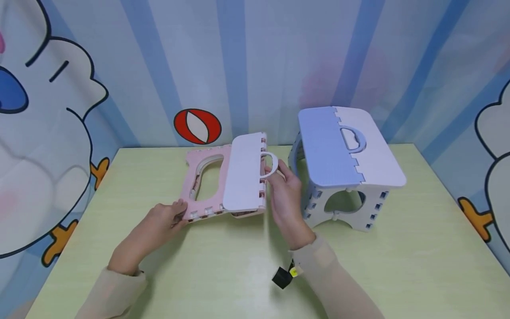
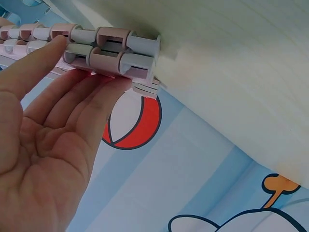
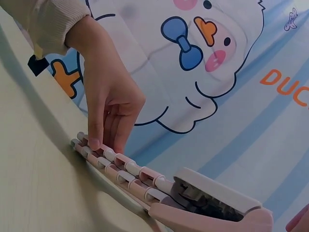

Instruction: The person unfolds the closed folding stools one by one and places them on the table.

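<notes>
A pink and white folding stool [image 1: 243, 173], largely folded, lies tilted a little above the table. My left hand [image 1: 161, 221] pinches the near corner of its pink leg panel. In the left wrist view, the thumb of my left hand [image 2: 53, 130] lies against the hinged edge [image 2: 111, 55] and the other fingers are beneath it. At the stool's other end, my right hand [image 1: 284, 199] grips the white carry handle [image 1: 271, 165] and the edge beside it. Only fingertips of my right hand [image 3: 299, 220] show in the right wrist view.
A blue and white folding stool [image 1: 330, 146] stands unfolded close to my right hand. The pale green table [image 1: 223, 274] meets cartoon-printed curtains [image 1: 271, 66] behind and at both sides. A small black block [image 1: 282, 278] hangs by my right sleeve.
</notes>
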The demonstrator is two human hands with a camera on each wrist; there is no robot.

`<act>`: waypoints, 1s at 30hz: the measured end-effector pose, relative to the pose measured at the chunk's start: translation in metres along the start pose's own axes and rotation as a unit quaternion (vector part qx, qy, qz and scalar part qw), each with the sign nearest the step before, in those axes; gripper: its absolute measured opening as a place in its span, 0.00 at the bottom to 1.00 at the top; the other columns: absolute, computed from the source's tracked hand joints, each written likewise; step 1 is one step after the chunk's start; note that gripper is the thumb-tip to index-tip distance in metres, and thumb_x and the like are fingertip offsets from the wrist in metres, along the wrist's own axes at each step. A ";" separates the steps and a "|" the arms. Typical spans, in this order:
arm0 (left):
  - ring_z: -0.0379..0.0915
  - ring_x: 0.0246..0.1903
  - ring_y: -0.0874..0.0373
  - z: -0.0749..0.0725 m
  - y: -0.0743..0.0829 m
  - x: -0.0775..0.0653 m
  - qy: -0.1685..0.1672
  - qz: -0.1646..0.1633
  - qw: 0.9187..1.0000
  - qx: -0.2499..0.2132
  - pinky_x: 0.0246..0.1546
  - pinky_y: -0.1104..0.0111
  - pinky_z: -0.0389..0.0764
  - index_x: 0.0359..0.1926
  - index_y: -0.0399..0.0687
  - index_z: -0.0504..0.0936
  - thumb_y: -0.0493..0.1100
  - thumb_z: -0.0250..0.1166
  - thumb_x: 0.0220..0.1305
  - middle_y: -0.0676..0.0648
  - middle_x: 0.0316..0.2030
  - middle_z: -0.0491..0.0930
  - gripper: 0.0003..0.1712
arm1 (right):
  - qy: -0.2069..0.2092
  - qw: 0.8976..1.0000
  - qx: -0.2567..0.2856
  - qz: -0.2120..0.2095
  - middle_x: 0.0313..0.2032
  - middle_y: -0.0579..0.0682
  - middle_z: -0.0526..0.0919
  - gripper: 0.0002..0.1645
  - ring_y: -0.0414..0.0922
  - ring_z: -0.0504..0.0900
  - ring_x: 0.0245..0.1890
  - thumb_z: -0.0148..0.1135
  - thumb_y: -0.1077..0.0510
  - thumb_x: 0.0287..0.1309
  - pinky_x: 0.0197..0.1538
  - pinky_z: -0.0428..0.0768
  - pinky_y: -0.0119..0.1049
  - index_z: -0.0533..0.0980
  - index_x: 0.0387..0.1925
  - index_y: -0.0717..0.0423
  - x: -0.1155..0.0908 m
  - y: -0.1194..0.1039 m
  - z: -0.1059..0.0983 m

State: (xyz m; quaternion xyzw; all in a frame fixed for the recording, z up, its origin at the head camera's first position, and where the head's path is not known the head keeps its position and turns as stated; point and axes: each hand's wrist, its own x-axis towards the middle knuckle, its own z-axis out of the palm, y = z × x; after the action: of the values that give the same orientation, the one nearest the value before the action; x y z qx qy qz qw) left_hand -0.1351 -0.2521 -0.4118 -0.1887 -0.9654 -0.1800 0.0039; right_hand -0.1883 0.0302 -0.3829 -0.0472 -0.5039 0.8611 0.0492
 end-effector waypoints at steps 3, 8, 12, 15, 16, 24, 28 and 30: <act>0.79 0.39 0.54 -0.001 0.001 0.001 -0.003 -0.004 1.000 -0.015 0.24 0.71 0.72 0.60 0.24 0.75 0.34 0.71 0.61 0.26 0.57 0.75 0.29 | 0.008 1.000 -0.019 -0.008 0.58 0.65 0.76 0.38 0.54 0.77 0.58 0.56 0.74 0.61 0.57 0.79 0.36 0.58 0.72 0.70 0.001 -0.003 0.000; 0.77 0.34 0.59 0.000 -0.003 0.000 0.004 -0.003 0.999 -0.041 0.24 0.74 0.74 0.59 0.23 0.75 0.33 0.71 0.61 0.26 0.56 0.75 0.28 | 0.003 0.999 -0.048 -0.019 0.54 0.67 0.80 0.36 0.52 0.79 0.56 0.54 0.75 0.61 0.59 0.77 0.38 0.61 0.71 0.68 0.001 -0.008 0.000; 0.78 0.36 0.58 0.000 -0.005 0.001 0.006 -0.001 0.998 -0.056 0.25 0.74 0.76 0.59 0.22 0.74 0.32 0.70 0.61 0.26 0.55 0.75 0.28 | 0.001 0.997 -0.074 -0.026 0.54 0.67 0.80 0.36 0.52 0.80 0.57 0.53 0.77 0.60 0.57 0.78 0.34 0.62 0.71 0.68 0.000 -0.012 0.001; 0.76 0.32 0.59 0.000 -0.006 0.000 0.006 -0.003 0.998 -0.065 0.22 0.74 0.74 0.59 0.22 0.74 0.32 0.70 0.61 0.26 0.55 0.76 0.28 | -0.006 0.996 -0.086 -0.035 0.56 0.67 0.79 0.34 0.53 0.79 0.57 0.55 0.75 0.62 0.56 0.78 0.33 0.63 0.70 0.69 -0.001 -0.014 0.001; 0.75 0.31 0.60 0.000 -0.006 0.000 0.005 -0.004 0.998 -0.068 0.21 0.74 0.73 0.60 0.22 0.74 0.32 0.69 0.62 0.26 0.55 0.76 0.28 | -0.010 0.995 -0.089 -0.039 0.57 0.67 0.78 0.33 0.54 0.79 0.58 0.56 0.74 0.63 0.56 0.78 0.33 0.64 0.69 0.69 -0.001 -0.015 0.001; 0.67 0.22 0.61 -0.001 -0.009 -0.003 0.011 -0.016 0.995 -0.096 0.16 0.74 0.66 0.60 0.23 0.74 0.33 0.68 0.63 0.28 0.53 0.78 0.27 | -0.055 0.987 -0.121 -0.086 0.64 0.62 0.73 0.29 0.52 0.78 0.60 0.58 0.71 0.66 0.56 0.77 0.31 0.67 0.67 0.69 -0.004 -0.021 0.004; 0.69 0.25 0.58 -0.003 -0.011 -0.004 0.006 -0.033 0.993 -0.114 0.16 0.73 0.67 0.62 0.26 0.74 0.35 0.68 0.64 0.31 0.55 0.78 0.28 | -0.073 0.980 -0.149 -0.109 0.64 0.62 0.73 0.27 0.52 0.78 0.59 0.56 0.72 0.66 0.55 0.78 0.31 0.68 0.66 0.69 -0.004 -0.024 0.007; 0.70 0.27 0.57 -0.004 -0.013 -0.005 0.004 -0.038 0.992 -0.119 0.16 0.73 0.67 0.63 0.27 0.73 0.36 0.68 0.65 0.32 0.56 0.78 0.28 | -0.086 0.977 -0.157 -0.119 0.64 0.62 0.73 0.27 0.52 0.77 0.60 0.56 0.72 0.66 0.55 0.78 0.31 0.68 0.66 0.69 -0.004 -0.025 0.008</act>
State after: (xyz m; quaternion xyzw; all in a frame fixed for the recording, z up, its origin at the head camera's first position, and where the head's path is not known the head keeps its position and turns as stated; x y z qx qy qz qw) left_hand -0.1357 -0.2662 -0.4134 -0.1500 -0.9436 -0.2943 -0.0219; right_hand -0.1846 0.0349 -0.3570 0.0801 -0.6368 0.7603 0.1003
